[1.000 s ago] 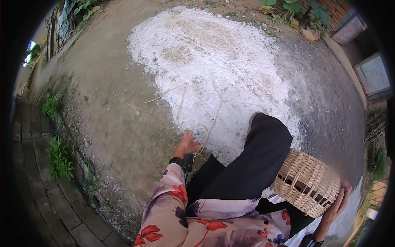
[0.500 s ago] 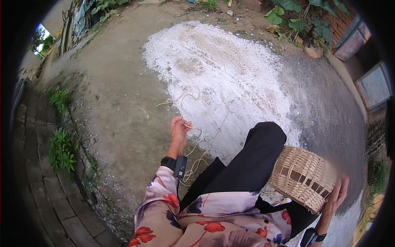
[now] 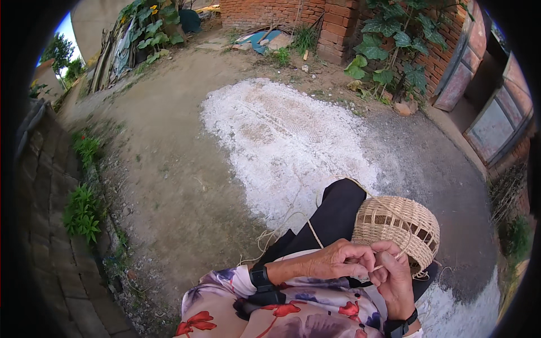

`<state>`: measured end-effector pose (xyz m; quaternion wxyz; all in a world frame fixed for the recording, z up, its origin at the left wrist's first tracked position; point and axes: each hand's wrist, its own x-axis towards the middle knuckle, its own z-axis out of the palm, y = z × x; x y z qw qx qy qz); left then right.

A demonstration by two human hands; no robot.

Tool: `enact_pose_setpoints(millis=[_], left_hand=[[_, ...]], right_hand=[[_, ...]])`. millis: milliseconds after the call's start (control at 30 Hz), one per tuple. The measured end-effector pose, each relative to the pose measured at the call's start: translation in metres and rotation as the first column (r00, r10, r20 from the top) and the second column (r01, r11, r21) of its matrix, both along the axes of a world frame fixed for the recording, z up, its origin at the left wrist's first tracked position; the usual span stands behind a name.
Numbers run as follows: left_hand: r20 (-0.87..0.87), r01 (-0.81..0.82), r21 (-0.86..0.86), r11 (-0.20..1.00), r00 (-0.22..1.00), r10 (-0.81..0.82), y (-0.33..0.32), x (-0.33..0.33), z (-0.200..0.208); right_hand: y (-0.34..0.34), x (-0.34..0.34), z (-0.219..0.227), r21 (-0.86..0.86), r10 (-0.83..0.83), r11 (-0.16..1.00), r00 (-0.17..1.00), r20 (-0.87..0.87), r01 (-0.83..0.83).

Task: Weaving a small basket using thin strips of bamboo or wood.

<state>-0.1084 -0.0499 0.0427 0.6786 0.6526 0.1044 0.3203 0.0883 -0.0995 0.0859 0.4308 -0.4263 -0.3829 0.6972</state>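
Note:
A woven basket (image 3: 376, 226) of tan twisted cord lies tilted on its side against my black-trousered leg, with a band of open gaps around its wall. Just in front of it, my left hand (image 3: 345, 260) and my right hand (image 3: 396, 280) meet, fingertips almost touching. Both are closed in a pinch on a thin pale cord (image 3: 313, 234). The cord loops over my knee and past the basket, and trails to the ground left of my leg. The exact spot where the fingertips grip is partly hidden by the fingers.
White powdery ground (image 3: 282, 141) spreads ahead of me over packed earth. Paving bricks (image 3: 51, 242) and green plants (image 3: 83, 214) line the left. Metal doors (image 3: 496, 129), a brick wall (image 3: 337, 31) and a leafy vine (image 3: 389, 39) stand at the far side and right.
My left hand has come from out over the ground to my right hand beside the basket. My right hand has left the basket's side and now pinches cord. The view has tilted up.

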Motion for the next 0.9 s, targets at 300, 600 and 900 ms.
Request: enact_pose_setpoints(millis=[300, 600, 900], left_hand=[[-0.235, -0.687, 0.579, 0.438, 0.374, 0.897, 0.047, -0.122, -0.016], [-0.080, -0.358, 0.932, -0.061, -0.367, 0.927, 0.080, -0.278, -0.074], [-0.210, -0.552, 0.560, 0.617, 0.626, 0.751, 0.043, -0.024, 0.027]], right_hand=[[-0.032, 0.101, 0.020, 0.255, -0.360, 0.852, 0.866, -0.348, 0.457], [-0.051, 0.151, 0.009, 0.264, -0.654, 0.660, 0.711, -0.258, 0.703], [-0.044, 0.092, -0.002, 0.353, -0.183, 0.935, 0.901, 0.394, 0.036]])
